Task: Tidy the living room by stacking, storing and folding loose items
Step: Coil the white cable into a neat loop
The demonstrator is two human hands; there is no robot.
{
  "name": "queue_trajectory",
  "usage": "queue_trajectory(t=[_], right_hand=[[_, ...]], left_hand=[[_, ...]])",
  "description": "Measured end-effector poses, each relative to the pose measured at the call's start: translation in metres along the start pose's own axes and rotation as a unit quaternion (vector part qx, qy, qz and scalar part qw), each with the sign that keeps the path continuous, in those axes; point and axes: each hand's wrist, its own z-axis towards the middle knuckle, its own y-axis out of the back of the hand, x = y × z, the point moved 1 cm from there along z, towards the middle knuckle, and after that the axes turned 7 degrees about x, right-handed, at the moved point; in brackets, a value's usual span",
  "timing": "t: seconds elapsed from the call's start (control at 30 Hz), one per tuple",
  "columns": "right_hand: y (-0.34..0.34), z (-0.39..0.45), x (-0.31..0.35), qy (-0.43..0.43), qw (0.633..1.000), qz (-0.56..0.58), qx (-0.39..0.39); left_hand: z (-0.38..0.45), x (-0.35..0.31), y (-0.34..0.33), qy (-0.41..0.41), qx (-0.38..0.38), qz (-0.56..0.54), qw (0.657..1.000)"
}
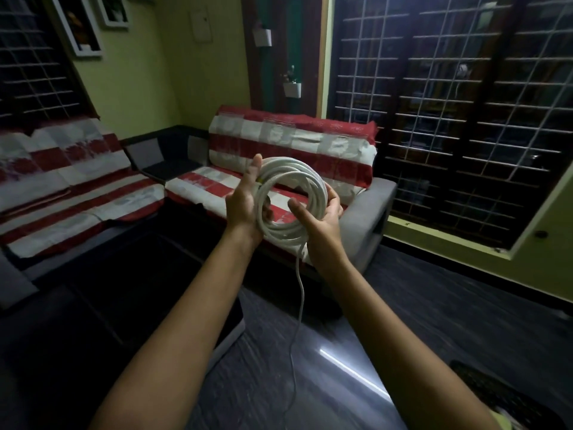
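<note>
Left hand flat against white cable coil | right hand cradles it loosely | trailing tail could drag loops loose

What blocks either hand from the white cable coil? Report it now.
Nothing visible does. The left hand lies against the coiled white cable on its left side, and the right hand cups its lower right. One loose white strand hangs down from the coil between the forearms.
</note>
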Motion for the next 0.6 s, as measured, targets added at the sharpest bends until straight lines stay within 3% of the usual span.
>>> queue_trajectory(t=[0.1, 0.3, 0.47, 0.6], right_hand=[[-0.003, 0.000, -0.002, 0.004, 0.998, -0.044, -0.050], [0.000, 0.007, -0.007, -0.034, 0.999, -0.019, -0.038], [0.002, 0.010, -0.005, -0.052, 0.996, -0.050, -0.054], [0.008, 0.015, 0.005, -0.005, 0.990, -0.118, -0.074]], left_hand=[[-0.008, 0.013, 0.001, 0.010, -0.013, -0.003, 1.000], [-0.014, 0.035, 0.006, 0.026, -0.018, -0.052, 0.998], [-0.028, 0.041, 0.007, 0.004, -0.056, -0.032, 0.998], [-0.039, 0.043, 0.007, -0.006, -0.004, 0.035, 0.999]])
